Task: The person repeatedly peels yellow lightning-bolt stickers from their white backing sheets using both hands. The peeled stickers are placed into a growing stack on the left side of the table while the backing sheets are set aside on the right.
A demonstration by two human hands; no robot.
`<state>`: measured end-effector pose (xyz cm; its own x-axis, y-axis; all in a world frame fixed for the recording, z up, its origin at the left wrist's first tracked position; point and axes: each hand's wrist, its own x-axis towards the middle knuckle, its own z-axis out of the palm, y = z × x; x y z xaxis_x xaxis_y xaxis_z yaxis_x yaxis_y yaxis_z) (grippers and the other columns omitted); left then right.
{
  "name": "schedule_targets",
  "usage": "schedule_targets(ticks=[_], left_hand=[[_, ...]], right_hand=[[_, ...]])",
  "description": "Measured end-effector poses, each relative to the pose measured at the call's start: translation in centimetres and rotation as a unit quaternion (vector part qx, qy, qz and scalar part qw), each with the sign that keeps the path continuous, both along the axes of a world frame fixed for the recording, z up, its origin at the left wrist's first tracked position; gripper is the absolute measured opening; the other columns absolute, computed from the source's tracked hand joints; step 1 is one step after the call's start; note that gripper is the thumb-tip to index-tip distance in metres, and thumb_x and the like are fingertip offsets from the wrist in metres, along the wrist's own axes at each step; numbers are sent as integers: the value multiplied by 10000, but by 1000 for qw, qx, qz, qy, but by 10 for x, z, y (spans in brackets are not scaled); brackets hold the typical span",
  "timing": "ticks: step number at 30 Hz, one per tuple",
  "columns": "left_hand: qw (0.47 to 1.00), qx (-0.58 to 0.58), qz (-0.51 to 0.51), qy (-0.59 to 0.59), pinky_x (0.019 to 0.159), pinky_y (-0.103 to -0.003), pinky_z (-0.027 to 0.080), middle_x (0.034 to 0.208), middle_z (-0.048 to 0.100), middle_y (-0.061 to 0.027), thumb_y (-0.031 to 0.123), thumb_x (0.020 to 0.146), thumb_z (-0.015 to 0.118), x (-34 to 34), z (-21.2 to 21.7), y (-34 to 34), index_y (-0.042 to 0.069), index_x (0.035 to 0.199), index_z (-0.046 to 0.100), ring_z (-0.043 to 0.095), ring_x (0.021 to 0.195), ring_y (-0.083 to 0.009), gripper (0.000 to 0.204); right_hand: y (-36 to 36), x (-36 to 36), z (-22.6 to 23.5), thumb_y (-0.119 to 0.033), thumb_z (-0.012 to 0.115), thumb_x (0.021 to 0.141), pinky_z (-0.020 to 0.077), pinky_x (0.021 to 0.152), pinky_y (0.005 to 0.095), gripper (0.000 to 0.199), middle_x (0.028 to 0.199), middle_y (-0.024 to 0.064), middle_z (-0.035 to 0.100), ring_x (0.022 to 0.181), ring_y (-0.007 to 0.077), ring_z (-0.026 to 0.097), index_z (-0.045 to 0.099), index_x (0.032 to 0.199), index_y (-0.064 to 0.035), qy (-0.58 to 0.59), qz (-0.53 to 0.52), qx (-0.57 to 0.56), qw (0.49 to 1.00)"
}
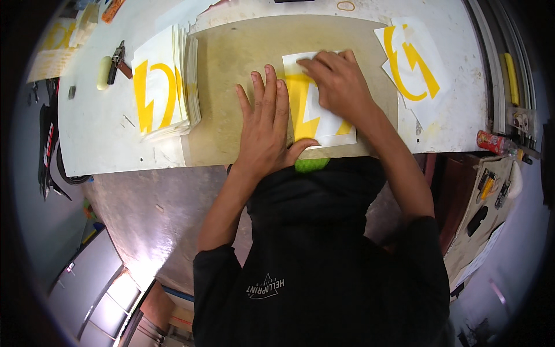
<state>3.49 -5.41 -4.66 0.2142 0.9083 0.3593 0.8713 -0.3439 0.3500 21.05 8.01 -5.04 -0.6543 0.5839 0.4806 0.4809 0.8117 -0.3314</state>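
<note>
Sticker sheet [324, 124] lies on mat [231, 87] at table edge; left hand [267, 124] flat, fingers spread, pinning its left side; right hand [341, 81] curled at top corner, grip unclear. Risks, judged: backing tears, film creases if pin slips; green tool [311, 165] near edge may fall

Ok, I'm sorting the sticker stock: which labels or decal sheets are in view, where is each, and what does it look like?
Decal sheet: centre of the mat, under both hands; white rectangle, yellow shape.
Sheet stack: left on the table; white, yellow bolt and arc.
Loose sheets: right on the table; white, same yellow design.
Yellowish sheets: far left corner; too blurred to tell more.
</note>
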Motion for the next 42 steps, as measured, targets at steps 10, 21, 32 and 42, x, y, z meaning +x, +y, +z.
schedule_targets(ticks=[10,21,32,42], left_hand=[[993,-103,-54,37,1258,-664,112,1641,386,-216,598,868,723,-2,12,8,-88,1538,400,303,1566,-346,1012],[990,-121,-50,-46,1285,-568,164,1616,399,-260,539,830,802,1,12,7,-60,1613,234,385,1518,-377,1138],[990,-126,-54,-32,1289,-592,115,1635,401,-198,511,871,767,0,16,11,35,1587,394,338,1548,-340,937],[995,-16,-85,-45,1092,-522,414,1113,666,-65,254,882,775,44,14,-19,53,1209,719,615,1089,-262,388]], right_hand=[[30,-1,11,-77,653,950,425,828,438,245,956,98,671,903,299,638,716,1187,-80,91,-74,-92,989],[-85,59,10,38,706,790,422,778,420,408,973,104,651,901,290,632,709,1194,-25,-7,-146,-83,986],[44,35,-1,-17,664,927,498,783,430,261,964,163,686,846,353,658,716,1182,-36,59,-222,-74,970],[-56,106,16,7,669,956,537,747,327,252,915,153,674,782,233,664,713,1204,15,196,-259,-110,939]])
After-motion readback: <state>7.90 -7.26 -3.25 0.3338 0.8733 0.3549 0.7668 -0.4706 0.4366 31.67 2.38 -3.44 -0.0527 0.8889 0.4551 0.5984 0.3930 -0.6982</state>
